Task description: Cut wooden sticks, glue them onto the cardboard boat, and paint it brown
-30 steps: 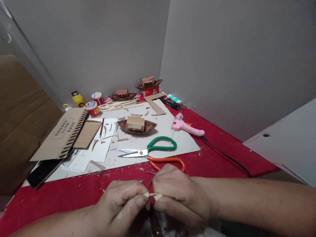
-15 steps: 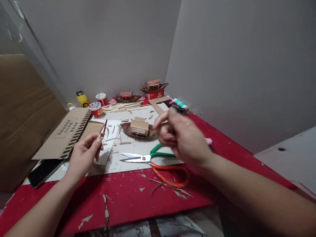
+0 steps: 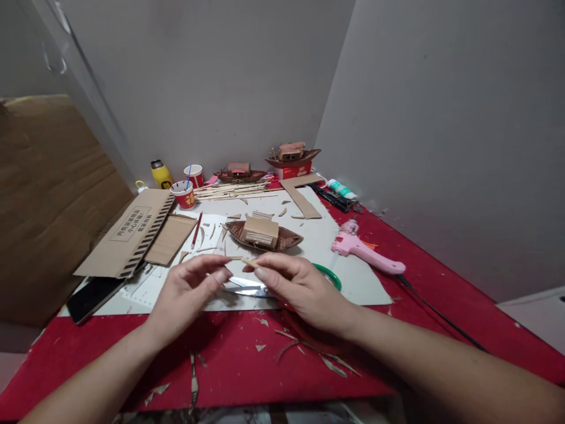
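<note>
My right hand (image 3: 304, 288) pinches a small pale strip (image 3: 249, 262), which looks like cardboard, between thumb and fingers. Close by on its left, my left hand (image 3: 189, 291) is closed with thumb near fingertips; anything between them is too small to make out. Under the hands lie scissors (image 3: 242, 287) with a green and an orange handle, partly covered by my right hand. Just beyond the fingertips stands a brown model boat (image 3: 289, 238) bearing a cardboard cabin (image 3: 261, 229).
A pink glue gun (image 3: 371, 253) with a cord lies at right. Left are a cardboard box piece (image 3: 128, 232), a phone (image 3: 95, 300) and a red pencil (image 3: 196, 229). Behind stand paper cups (image 3: 183, 194), a yellow bottle (image 3: 161, 175), sticks (image 3: 233, 189) and two model boats (image 3: 292, 156).
My right hand has come down and left, now meeting my left hand, which moved right, over the scissors. The glue gun has come into clear view. The camera view has shifted slightly.
</note>
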### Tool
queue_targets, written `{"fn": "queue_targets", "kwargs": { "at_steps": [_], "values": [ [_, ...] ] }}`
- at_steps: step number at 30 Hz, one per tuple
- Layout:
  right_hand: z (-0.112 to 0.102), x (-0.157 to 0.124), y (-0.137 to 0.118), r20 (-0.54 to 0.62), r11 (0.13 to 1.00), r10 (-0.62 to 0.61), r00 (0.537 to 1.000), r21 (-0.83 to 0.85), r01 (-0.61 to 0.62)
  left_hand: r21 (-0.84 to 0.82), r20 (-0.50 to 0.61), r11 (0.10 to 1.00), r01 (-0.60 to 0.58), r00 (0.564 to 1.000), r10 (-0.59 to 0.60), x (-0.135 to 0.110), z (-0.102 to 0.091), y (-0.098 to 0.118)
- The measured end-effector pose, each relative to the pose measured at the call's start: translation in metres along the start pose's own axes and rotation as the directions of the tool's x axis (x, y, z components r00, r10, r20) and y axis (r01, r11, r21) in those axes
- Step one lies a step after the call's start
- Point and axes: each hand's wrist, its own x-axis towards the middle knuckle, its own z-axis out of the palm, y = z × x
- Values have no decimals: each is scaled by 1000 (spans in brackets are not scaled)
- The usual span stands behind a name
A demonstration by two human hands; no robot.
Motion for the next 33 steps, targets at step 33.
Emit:
{"fn": "queue_targets", "kwargs": {
  "at_steps": [33],
  "values": [
    [2,-3,8,116,870,476,872,84,-486,333,397,387,-860,500,769,-11,2,-6]
  ]
}}
